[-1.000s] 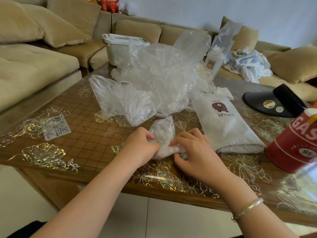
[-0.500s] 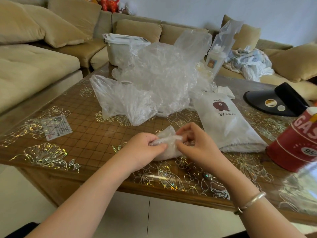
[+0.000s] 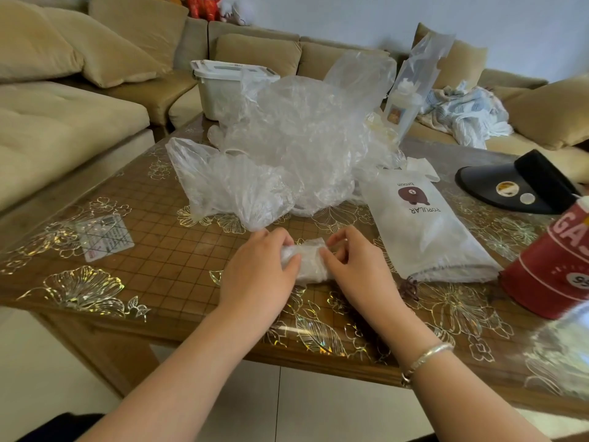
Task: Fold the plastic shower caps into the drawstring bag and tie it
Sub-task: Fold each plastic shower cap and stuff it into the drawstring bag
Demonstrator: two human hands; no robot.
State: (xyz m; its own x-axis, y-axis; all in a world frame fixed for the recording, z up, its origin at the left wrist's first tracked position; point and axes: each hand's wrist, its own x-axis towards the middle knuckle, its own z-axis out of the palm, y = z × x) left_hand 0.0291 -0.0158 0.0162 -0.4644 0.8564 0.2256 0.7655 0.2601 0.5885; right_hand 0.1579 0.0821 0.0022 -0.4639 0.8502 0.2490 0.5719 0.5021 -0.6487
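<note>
Beige sofas behind, gold-flowered bench (image 3: 134,275) in front. Left hand (image 3: 259,269) and right hand (image 3: 357,269) both clenched on the ends of one folded shower cap (image 3: 307,261), held low over the near bench edge. Drawstring bag (image 3: 424,231) flat just to the right, mouth open, cord untied. Loose pile of caps (image 3: 296,145) behind, unfolded; probably early, most folding, bagging and tying left

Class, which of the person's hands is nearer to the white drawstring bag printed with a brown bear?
Right. The right hand is just left of the white drawstring bag; the left hand sits farther left, beyond the folded plastic cap.
</note>
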